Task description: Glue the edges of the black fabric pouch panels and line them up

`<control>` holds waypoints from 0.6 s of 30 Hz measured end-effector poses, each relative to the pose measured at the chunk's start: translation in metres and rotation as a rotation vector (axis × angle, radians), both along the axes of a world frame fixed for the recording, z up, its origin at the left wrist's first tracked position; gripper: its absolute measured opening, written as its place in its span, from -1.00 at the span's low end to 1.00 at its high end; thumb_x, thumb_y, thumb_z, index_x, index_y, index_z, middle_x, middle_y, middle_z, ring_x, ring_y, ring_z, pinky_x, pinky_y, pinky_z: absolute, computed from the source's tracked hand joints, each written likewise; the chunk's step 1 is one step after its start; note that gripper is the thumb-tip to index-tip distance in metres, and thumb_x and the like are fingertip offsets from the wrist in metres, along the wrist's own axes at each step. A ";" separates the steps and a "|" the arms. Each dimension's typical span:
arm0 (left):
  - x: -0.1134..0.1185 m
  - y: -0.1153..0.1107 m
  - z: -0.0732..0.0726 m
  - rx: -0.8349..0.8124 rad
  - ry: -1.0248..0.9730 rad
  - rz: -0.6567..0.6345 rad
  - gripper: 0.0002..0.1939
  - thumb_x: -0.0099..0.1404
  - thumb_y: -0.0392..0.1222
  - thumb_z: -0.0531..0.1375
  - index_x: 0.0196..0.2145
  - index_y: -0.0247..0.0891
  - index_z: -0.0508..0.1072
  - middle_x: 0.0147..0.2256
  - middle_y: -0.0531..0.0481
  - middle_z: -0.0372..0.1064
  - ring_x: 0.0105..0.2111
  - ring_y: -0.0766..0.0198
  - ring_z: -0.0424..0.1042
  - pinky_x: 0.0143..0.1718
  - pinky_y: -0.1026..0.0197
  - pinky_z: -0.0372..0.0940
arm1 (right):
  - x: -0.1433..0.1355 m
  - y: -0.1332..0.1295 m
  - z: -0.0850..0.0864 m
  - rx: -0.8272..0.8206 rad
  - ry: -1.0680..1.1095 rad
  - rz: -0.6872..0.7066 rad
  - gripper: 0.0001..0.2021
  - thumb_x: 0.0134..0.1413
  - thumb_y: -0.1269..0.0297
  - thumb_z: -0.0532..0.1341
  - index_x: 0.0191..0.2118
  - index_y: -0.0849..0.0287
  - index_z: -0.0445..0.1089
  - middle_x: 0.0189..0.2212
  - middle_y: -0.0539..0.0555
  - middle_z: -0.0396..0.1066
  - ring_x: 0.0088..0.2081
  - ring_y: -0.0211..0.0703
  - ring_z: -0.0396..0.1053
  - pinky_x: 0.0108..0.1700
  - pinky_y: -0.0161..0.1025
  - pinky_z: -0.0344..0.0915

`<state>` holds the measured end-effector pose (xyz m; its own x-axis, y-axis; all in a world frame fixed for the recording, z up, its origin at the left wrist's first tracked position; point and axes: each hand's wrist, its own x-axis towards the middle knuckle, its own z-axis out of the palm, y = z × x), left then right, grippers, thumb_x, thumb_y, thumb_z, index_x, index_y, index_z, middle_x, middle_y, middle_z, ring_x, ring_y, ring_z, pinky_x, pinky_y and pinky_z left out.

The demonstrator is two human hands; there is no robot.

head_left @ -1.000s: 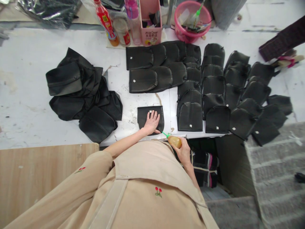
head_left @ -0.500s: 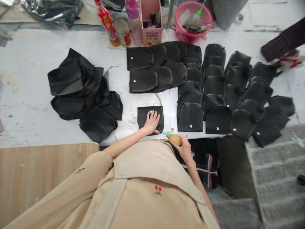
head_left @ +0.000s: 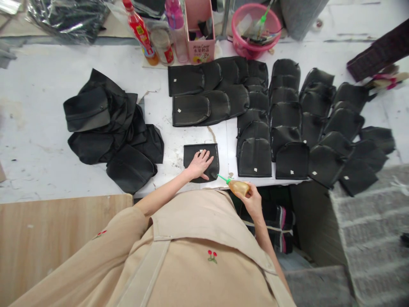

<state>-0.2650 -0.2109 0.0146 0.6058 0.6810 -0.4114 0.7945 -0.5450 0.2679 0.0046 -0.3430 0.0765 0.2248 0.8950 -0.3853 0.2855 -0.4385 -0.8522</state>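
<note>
A black fabric piece with one rounded end lies at the table's front edge, a small white tag near its top. Spread over it is my left hand, fingers apart and pressing it flat. My right hand grips a squeeze bottle of amber liquid with a thin green nozzle. The nozzle tip is at the piece's lower right edge; whether it touches cannot be seen. Overlapping rows of similar black pieces lie to the right and behind. A loose heap of black pieces lies to the left.
Along the back stand a red-capped drink bottle, a glass jar, a purple-topped bottle, a pink box and a pink basin. A wooden board is at front left, grey ribbed fabric at right.
The bottle and my right hand have shifted slightly right, with the nozzle tip moving a little along the piece's edge. My left hand has slid slightly left on the piece.
</note>
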 end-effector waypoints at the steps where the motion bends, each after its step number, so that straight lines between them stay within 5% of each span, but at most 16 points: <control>1: 0.000 0.001 0.000 0.014 -0.006 0.009 0.18 -0.01 0.26 0.42 0.40 -0.34 0.07 0.39 -0.47 -0.11 0.40 -0.31 -0.16 0.34 -0.24 -0.18 | -0.001 0.000 0.000 -0.015 0.084 -0.082 -0.39 -0.24 -0.04 0.50 -0.07 0.14 0.40 -0.11 0.16 0.51 -0.12 0.09 0.49 -0.18 0.01 0.52; 4: 0.009 0.002 -0.001 0.052 0.001 0.108 0.14 0.02 0.27 0.40 0.39 -0.34 0.10 0.38 -0.47 -0.07 0.38 -0.31 -0.12 0.32 -0.24 -0.12 | -0.006 0.001 -0.001 -0.034 0.309 -0.285 -0.41 -0.24 0.00 0.51 -0.08 0.13 0.36 -0.15 0.14 0.53 -0.22 0.06 0.54 -0.35 -0.05 0.55; 8: 0.026 0.006 0.001 0.077 0.039 0.278 0.09 0.08 0.30 0.36 0.39 -0.31 0.10 0.36 -0.45 -0.02 0.37 -0.33 -0.08 0.28 -0.26 -0.06 | -0.009 0.001 -0.004 -0.038 0.436 -0.353 -0.43 -0.12 -0.07 0.43 -0.05 0.12 0.32 -0.17 0.15 0.54 -0.33 0.02 0.58 -0.42 -0.09 0.55; 14: 0.029 0.006 -0.001 0.079 0.032 0.284 0.06 0.13 0.30 0.32 0.39 -0.32 0.08 0.37 -0.46 -0.03 0.37 -0.34 -0.10 0.28 -0.27 -0.08 | -0.014 -0.013 -0.010 0.022 0.079 -0.284 -0.35 -0.25 0.00 0.51 -0.03 0.14 0.33 -0.12 0.15 0.49 -0.16 0.05 0.52 -0.21 -0.04 0.53; 18: 0.027 0.005 -0.001 0.087 0.017 0.278 0.05 0.12 0.27 0.33 0.38 -0.35 0.09 0.35 -0.50 -0.02 0.35 -0.34 -0.07 0.27 -0.27 -0.07 | -0.023 -0.022 -0.017 0.041 -0.142 -0.133 -0.39 -0.12 -0.08 0.43 0.01 0.16 0.36 -0.07 0.18 0.46 -0.09 0.03 0.46 -0.08 -0.02 0.46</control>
